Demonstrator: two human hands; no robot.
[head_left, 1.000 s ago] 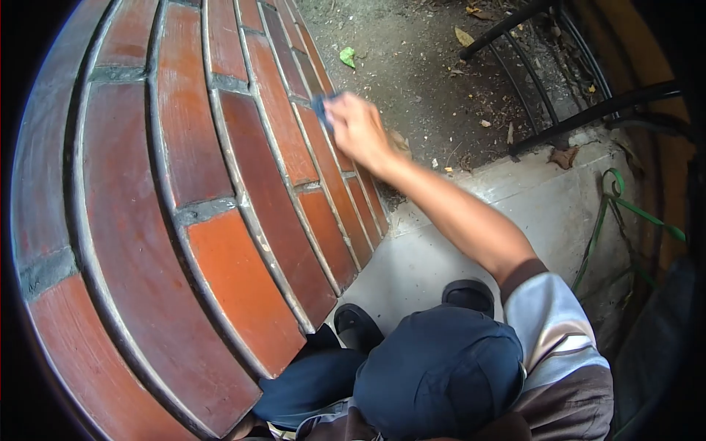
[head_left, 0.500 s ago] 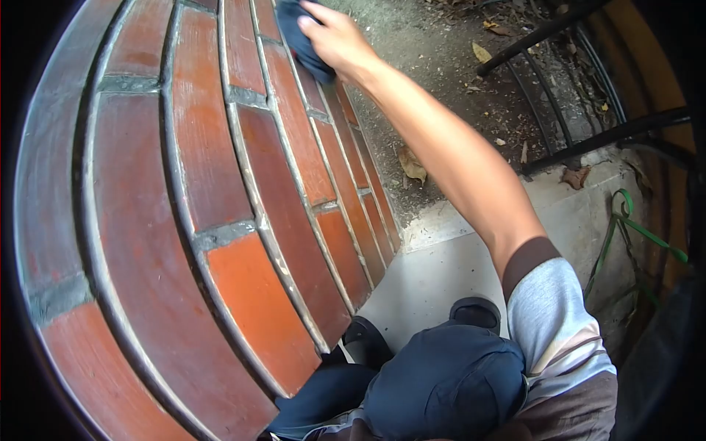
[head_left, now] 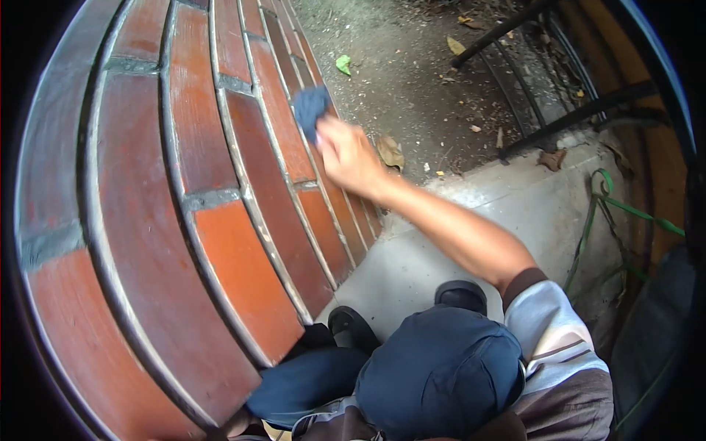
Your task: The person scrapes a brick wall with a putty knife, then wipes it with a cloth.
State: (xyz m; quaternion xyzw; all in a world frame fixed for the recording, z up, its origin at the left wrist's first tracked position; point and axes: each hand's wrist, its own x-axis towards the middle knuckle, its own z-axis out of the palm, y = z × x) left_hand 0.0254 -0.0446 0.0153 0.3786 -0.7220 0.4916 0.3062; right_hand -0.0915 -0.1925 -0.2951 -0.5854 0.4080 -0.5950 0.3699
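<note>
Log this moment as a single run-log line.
right hand: holding bunched dark-blue cloth | position: at brick wall | wall contact: unclear | dark shoes: on pale floor

Right hand (head_left: 353,158) bare, forearm (head_left: 456,231) likewise. Short-sleeved shirt (head_left: 555,334), right of and below the right shoe in view: pale grey-blue sleeve, thin brown stripes crossing a lighter patch, then dark brown cloth. Sleeve cuff (head_left: 527,285) to the right of that shoe: plain brown band, distinct from the pale fabric. Right shoe (head_left: 462,295): black, broad rounded toe. Left shoe (head_left: 353,328), lower left of the right one: black, matching. Trouser leg (head_left: 312,382), farther lower left: plain dark navy. Rounded navy fabric (head_left: 441,375) just below the right shoe: curved seams or creases; cap or trouser knee, cannot tell which.
</note>
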